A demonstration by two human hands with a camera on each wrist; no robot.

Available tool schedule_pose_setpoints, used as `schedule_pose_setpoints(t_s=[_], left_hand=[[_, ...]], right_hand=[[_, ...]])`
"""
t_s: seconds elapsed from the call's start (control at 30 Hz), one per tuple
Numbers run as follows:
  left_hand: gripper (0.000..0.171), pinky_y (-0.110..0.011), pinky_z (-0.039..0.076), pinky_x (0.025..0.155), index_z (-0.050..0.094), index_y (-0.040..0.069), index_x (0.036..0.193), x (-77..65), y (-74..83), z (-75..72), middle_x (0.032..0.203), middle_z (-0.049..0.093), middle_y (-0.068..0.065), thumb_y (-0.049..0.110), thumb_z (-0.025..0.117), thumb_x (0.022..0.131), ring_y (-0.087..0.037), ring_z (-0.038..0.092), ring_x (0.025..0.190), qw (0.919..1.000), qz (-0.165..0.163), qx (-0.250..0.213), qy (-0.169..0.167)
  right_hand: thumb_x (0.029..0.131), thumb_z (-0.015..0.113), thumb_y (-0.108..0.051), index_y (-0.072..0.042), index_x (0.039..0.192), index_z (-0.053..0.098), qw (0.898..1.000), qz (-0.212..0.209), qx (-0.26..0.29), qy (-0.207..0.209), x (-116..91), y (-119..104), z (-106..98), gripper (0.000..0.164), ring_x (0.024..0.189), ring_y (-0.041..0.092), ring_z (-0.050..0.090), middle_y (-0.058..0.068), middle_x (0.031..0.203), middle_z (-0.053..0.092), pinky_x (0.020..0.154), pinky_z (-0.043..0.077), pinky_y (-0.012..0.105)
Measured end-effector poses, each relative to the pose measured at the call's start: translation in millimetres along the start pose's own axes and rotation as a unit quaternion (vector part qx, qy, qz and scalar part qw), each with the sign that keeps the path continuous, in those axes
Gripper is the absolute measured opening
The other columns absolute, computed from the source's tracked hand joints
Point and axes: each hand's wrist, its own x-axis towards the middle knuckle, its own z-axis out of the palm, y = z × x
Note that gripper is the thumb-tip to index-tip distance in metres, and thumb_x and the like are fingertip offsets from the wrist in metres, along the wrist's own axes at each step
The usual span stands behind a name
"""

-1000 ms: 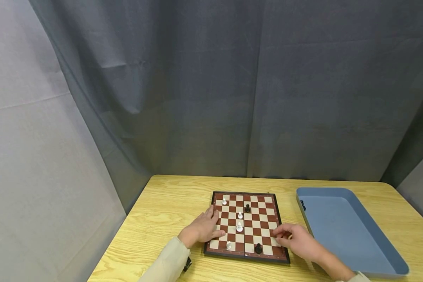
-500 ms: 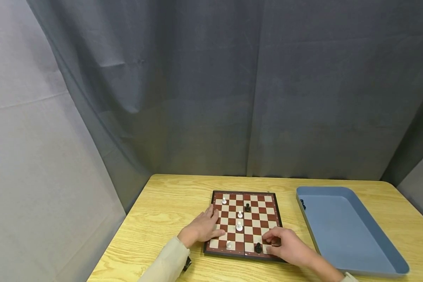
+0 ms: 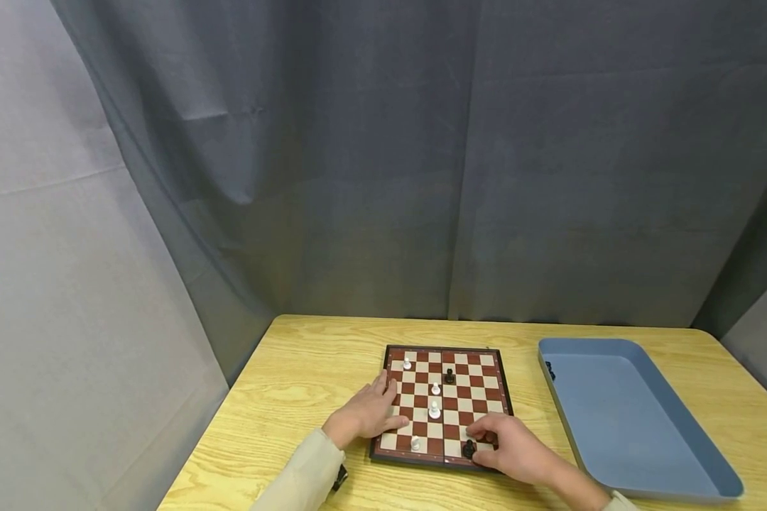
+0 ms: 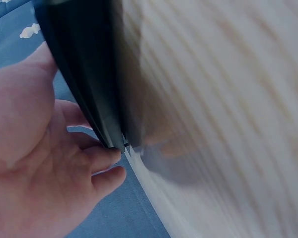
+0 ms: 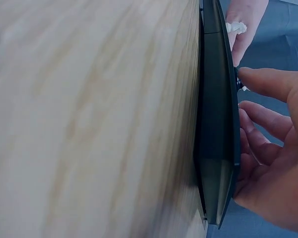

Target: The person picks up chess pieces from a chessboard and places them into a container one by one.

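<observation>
A chessboard (image 3: 463, 392) with red-brown and cream squares lies on the wooden table. My left hand (image 3: 367, 411) rests flat along its left side, fingers spread; in the left wrist view its fingertips reach the board's dark edge. Over the near right corner is my right hand (image 3: 511, 447). Its thumb and index finger stand apart on either side of a black chess piece (image 3: 469, 449). In the right wrist view the thumb tip is right at that piece, with a gap to the index finger. A white chess piece (image 3: 415, 443) stands on the near left part.
Farther up the board stand several other pieces, among them a larger white piece (image 3: 434, 410) and a black one (image 3: 449, 377). To the right, a blue-grey tray (image 3: 693, 426) holds small black pieces (image 3: 550, 370) at its left wall. Grey curtains (image 3: 383, 177) hang behind the table.
My right hand has moved left from the board's right edge to the near black chess piece. The left hand has stayed in place, and the pieces stand where they were.
</observation>
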Motion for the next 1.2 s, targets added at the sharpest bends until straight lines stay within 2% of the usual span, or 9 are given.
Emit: schedule_pose_setpoints(t_s=[0.4, 0.7, 1.0, 1.2], left_hand=[[0.081, -0.042, 0.022, 0.112, 0.025, 0.004, 0.15, 0.8, 0.2, 0.6, 0.156, 0.011, -0.018, 0.059, 0.043, 0.093, -0.025, 0.012, 0.143, 1.0, -0.003, -0.004, 0.0], [0.081, -0.043, 0.021, 0.112, 0.024, 0.003, 0.15, 1.1, -0.7, 1.3, 0.156, 0.01, -0.019, 0.059, 0.042, 0.093, -0.026, 0.013, 0.143, 1.0, 0.0, -0.006, 0.0], [0.08, -0.041, 0.022, 0.112, 0.025, 0.004, 0.15, -0.1, 0.2, 1.3, 0.156, 0.012, -0.017, 0.058, 0.043, 0.093, -0.024, 0.012, 0.143, 1.0, -0.002, -0.003, 0.0], [0.081, -0.042, 0.022, 0.112, 0.025, 0.003, 0.15, 0.7, -1.0, 1.2, 0.156, 0.011, -0.018, 0.058, 0.042, 0.094, -0.025, 0.012, 0.143, 1.0, 0.002, -0.003, 0.0]], right_hand=[[0.083, 0.073, -0.016, -0.013, 0.101, 0.071, 0.999, -0.026, -0.029, -0.008, 3.8, -3.0, 0.7, 0.018, 0.071, 0.006, 0.048, -0.007, 0.09, 0.058, 0.058, 0.042, 0.024], [0.084, 0.072, -0.018, -0.014, 0.098, 0.072, 0.998, -0.046, -0.037, -0.01, 4.8, -0.6, 1.7, 0.015, 0.073, 0.005, 0.05, -0.01, 0.087, 0.058, 0.06, 0.045, 0.024], [0.086, 0.071, -0.019, -0.015, 0.097, 0.069, 0.998, -0.044, -0.033, -0.021, 4.5, 2.2, 1.0, 0.012, 0.074, 0.004, 0.051, -0.01, 0.087, 0.057, 0.061, 0.046, 0.025], [0.089, 0.067, -0.019, -0.013, 0.102, 0.067, 0.999, -0.022, -0.01, -0.029, 3.3, 0.7, -3.0, 0.014, 0.074, 0.005, 0.053, -0.006, 0.09, 0.058, 0.061, 0.047, 0.026]])
